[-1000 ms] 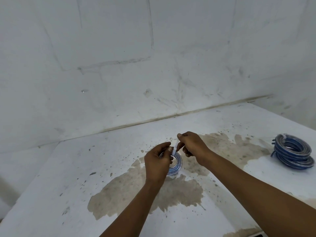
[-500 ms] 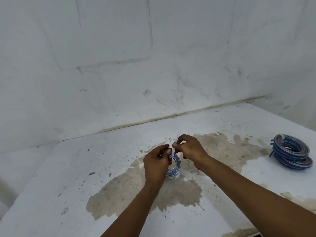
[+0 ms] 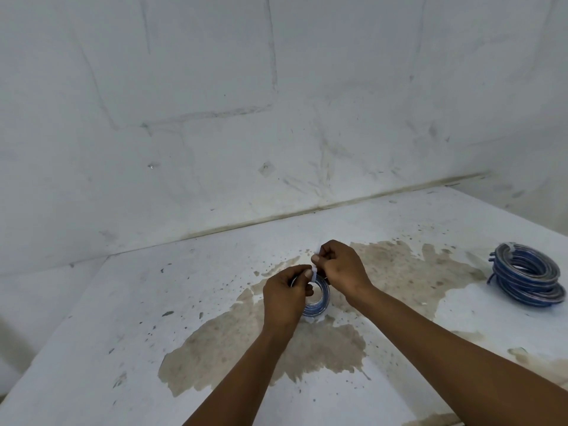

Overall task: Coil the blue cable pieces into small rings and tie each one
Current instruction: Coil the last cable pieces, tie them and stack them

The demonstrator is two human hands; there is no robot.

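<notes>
a: i'm on the tying step now. my left hand point(image 3: 284, 292) has its fingers curled round the near-left side of the small blue coil point(image 3: 318, 298), thumb on top, pinning the loops so they don't spring apart. my right hand point(image 3: 339, 267) is closed in a pinch on the white tie point(image 3: 314, 269), right above the coil's far edge.

b: what would make it go well, do you think?

a: my guess is i should keep the left grip firm on the loops while the right draws the tie snug, pulling away from the coil rather than sideways, or the ring will skew. whether the tie has been threaded through itself, i cannot tell; it is too small and my fingers cover it.

b: and where does the coil sit?

a: it's held just over, maybe touching, the brown stain point(image 3: 270, 355) on the white table point(image 3: 123, 318), about in the middle. well to the right of the coil lies a stack of finished blue rings point(image 3: 527, 279), bigger-looking and apart from my hands. behind the coil the table meets a pale wall point(image 3: 215, 118).
</notes>
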